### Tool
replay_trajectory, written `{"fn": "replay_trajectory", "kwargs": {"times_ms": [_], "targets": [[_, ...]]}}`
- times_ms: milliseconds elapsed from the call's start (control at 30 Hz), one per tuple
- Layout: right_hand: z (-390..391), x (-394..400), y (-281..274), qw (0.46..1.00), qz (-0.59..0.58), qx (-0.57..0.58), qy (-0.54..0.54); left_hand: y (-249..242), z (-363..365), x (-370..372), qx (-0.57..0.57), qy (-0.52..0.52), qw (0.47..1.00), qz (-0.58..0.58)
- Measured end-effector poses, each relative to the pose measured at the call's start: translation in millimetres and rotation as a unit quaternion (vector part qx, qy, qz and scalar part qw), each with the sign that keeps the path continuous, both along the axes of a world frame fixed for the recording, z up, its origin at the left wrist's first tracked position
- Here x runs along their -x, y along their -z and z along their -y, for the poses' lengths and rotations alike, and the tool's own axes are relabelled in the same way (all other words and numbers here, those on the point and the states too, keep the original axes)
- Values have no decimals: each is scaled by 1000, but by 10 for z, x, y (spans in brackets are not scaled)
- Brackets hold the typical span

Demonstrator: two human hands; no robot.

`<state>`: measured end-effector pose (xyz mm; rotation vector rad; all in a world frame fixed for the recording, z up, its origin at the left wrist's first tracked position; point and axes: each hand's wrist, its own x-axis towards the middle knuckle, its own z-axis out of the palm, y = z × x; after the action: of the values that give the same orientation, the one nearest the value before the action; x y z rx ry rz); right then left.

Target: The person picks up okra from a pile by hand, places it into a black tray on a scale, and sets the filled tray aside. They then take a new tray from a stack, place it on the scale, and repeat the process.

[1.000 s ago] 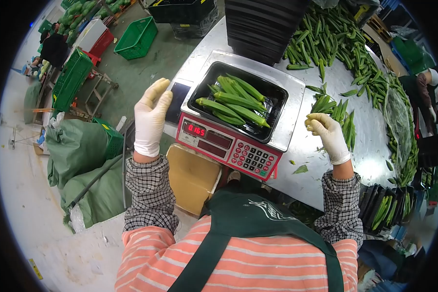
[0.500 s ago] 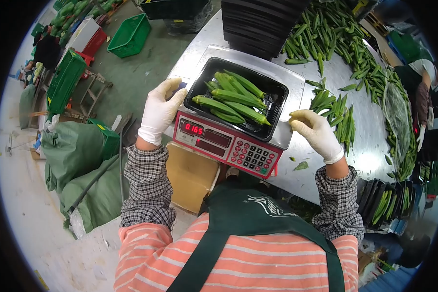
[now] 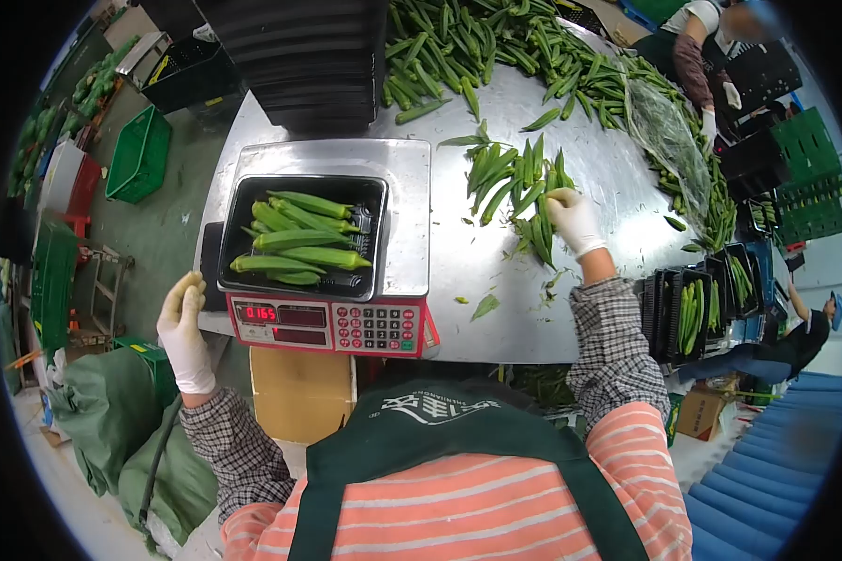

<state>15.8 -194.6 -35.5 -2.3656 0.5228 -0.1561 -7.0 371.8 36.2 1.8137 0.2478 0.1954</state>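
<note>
A black plastic tray (image 3: 380,224) holding several green okra pods (image 3: 299,234) rests on the steel plate of a red weighing scale (image 3: 405,327), whose display reads 0.165. My left hand (image 3: 187,337), in a white glove, is held in the air just left of the scale, apart from the tray. Its fingers are loosely bent with nothing in them. Over on the right, my right hand (image 3: 575,222), also gloved, has its curled fingers on okra (image 3: 541,236) at the right edge of a small heap. Its fingertips are partly hidden.
Behind the scale stands a tall stack of black trays (image 3: 299,61). A large okra pile (image 3: 505,42) runs along the table's back, partly under clear plastic film (image 3: 664,140). Filled trays (image 3: 692,313) stand at right. A co-worker's gloved hand (image 3: 709,126) is beyond the pile.
My right hand has left the tray's side and reached the small okra heap. My left hand has drawn away from the tray's left edge. The view has turned to the right.
</note>
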Motion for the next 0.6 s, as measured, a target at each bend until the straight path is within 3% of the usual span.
{"fn": "replay_trajectory", "kwargs": {"times_ms": [100,300,367,467,600], "targets": [[-239,-218,91,999,-4,48,-13,23,105,43,-10,-1,1000,-4],[-626,-664,-70,955,-230,187,16,29,148,174,-9,-15,1000,-20],[-654,-748,14,953,-229,198,9,-8,169,224,-53,-18,998,-32],[-549,-824,122,960,-228,162,0,-23,188,266,-20,-33,998,-43],[-357,-811,299,976,-170,119,65,94,158,234,-2,-22,999,-46]]}}
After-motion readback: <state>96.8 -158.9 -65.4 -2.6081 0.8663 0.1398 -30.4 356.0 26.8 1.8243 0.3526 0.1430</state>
